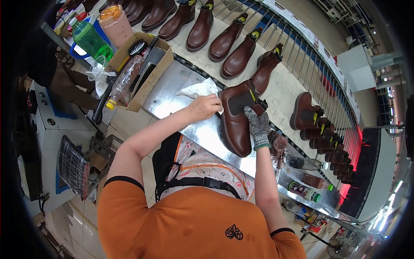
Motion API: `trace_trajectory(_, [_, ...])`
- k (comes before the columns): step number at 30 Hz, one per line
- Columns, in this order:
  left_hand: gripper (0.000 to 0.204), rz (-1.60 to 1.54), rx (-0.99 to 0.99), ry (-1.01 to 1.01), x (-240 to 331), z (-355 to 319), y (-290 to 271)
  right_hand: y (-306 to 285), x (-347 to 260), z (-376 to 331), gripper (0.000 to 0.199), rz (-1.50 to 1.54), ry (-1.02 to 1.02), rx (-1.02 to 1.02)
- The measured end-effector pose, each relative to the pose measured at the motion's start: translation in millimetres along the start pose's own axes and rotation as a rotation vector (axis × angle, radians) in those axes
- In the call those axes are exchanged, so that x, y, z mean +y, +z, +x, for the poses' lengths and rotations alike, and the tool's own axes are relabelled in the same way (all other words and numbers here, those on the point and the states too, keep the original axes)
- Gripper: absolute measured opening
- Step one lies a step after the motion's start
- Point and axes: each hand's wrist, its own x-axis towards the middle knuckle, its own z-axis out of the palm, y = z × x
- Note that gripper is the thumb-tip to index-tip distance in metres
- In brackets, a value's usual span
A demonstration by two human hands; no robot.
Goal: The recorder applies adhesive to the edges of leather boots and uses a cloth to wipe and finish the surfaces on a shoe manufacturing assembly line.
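Brown boots [224, 43] line a conveyor beside a metal workbench [172, 93], a cardboard box [142, 73] at left. Left hand [206, 106] presses a white cloth [196, 90] against a brown boot [237, 116]; gloved right hand [258, 125] grips its shaft.

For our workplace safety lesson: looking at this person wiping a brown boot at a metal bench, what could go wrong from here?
1. The boot lies close to the metal bench's near edge; a hard wipe from the left hand with its white cloth might push it off.
2. Bottles stand close by the gloved right hand; its forearm could knock them over.
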Motion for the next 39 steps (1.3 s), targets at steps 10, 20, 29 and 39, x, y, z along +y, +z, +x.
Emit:
trace_trajectory(10, [0.021,-0.024,0.013,0.003,10.0,-8.0,7.5,-4.8,-15.2,-6.5,0.054,-0.075,-0.028,-0.018])
trace_trajectory(20, [0.008,-0.228,0.259,-0.383,53.0,-34.7,15.8,-7.3,-19.0,-7.4,0.051,0.014,-0.037,0.006])
trace_trajectory(29, [0.009,-0.297,-0.04,-0.55,87.6,-27.3,15.1,-9.5,-30.2,-8.7,0.052,-0.017,-0.031,-0.007])
trace_trajectory(39, [0.007,-0.416,0.248,-0.638,97.4,-22.8,1.3,-4.6,-3.4,-10.2,0.04,-0.131,-0.06,0.101])
